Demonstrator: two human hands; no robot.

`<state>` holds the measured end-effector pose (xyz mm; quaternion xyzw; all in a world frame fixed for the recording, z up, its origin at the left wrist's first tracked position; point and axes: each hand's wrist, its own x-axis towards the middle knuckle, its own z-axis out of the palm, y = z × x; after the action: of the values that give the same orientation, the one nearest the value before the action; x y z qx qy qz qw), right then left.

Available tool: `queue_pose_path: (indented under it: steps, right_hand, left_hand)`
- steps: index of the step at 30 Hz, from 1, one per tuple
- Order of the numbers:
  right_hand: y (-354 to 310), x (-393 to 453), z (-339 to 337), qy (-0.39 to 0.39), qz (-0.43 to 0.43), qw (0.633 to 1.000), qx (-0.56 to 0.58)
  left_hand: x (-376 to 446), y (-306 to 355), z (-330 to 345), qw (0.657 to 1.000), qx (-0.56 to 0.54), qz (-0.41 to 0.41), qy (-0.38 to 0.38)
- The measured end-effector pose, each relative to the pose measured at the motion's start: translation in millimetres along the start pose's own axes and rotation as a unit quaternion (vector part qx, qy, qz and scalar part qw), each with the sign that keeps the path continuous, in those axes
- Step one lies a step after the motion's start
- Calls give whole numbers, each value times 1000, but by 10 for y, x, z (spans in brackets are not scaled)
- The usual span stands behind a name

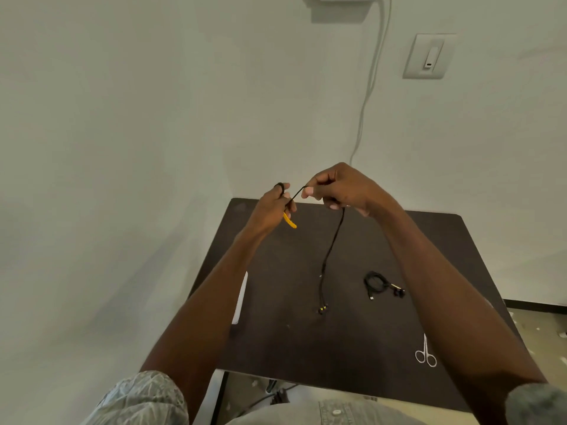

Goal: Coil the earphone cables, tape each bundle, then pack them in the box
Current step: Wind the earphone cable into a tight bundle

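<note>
Two earphone cables showed: one black cable (pixel 329 256) hung from both hands above the table (pixel 276 332), yellow-tipped buds low; one coil (pixel 376 283) lay on the table. One pair of scissors (pixel 425 352) lay nearby. The left hand (pixel 273 207) had loops around its fingers; the right hand (pixel 340 188) pinched the cable.

Matt, dark table top (pixel 306 348); bright polished metal scissors (pixel 425 354); black braided-looking earphone cable (pixel 333 240) with a ribbed yellow end (pixel 289 221) — smooth matt painted wall (pixel 153 118); crinkled cloth sleeve (pixel 144 400).
</note>
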<state>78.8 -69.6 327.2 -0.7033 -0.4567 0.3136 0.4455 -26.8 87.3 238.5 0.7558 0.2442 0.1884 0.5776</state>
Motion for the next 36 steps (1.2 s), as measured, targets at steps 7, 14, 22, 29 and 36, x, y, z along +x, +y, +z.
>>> queue_pose_path:
  steps: [7,14,22,29,36]
  right_hand:
    - [141,193,-257,0,-52,979,198]
    - [590,401,-153,112,-13,977,180]
    - [844,200,386,40,50,992,112]
    - [636,65,368,-40,46,983,171]
    - [374,60,170,-54,-14,978,200]
  left_hand:
    - [-99,1,-33,995,-5,-28,-95]
    - [-287,194,-83,937,-170,-7,-306]
    - [-92,393,-124,862,-488,72,-119]
    - [77,218,-58,964,-243,41,103]
    - [-9,107,70,996,8,52,76]
